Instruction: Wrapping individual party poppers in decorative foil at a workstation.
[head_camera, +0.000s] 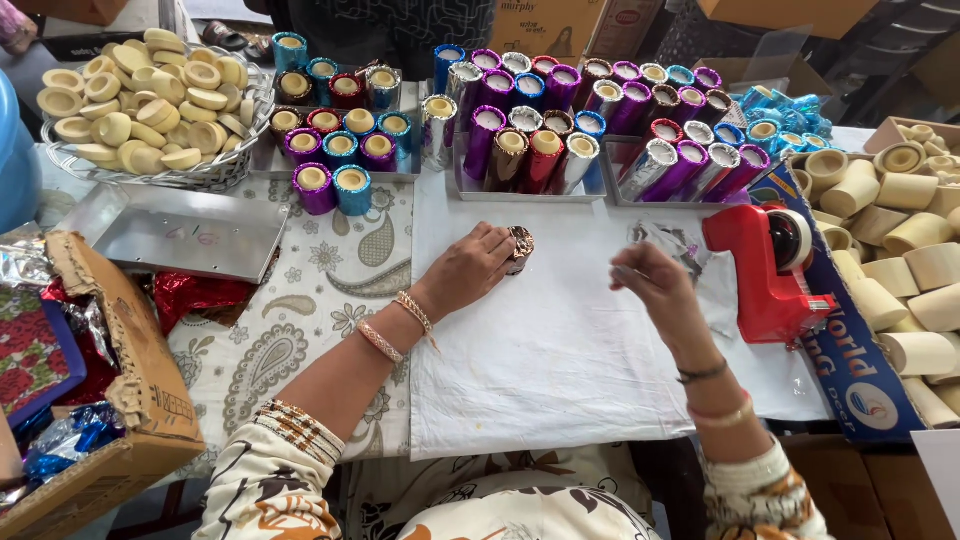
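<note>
White cloth (560, 340) covers the middle of the table, and on it, a little above the centre of the frame, the left hand (468, 268) presses down on a small tube (519, 248) wrapped in brown shiny foil. The fingers are curled over the tube and close on it from above; it lies against the cloth. The right hand (655, 285), right of centre, is lifted a bit above the cloth with the fingertips pinched together; I cannot tell if something thin is between them. Just behind it lies a crumpled clear film (672, 240), and beside that, at the right, stands a red tape dispenser (770, 270). Along the top of the frame are trays of wrapped tubes (560, 110) in purple, blue, red and silver; at the upper left a basket (150, 175) holds plain rings, and at the right edge a box (850, 370) holds bare tubes (910, 260). To do this step well, I think the left hand should keep the tube steady on the cloth so the foil does not open, while the right hand brings the fastening piece flat onto the seam and smooths it without wrinkles.
</note>
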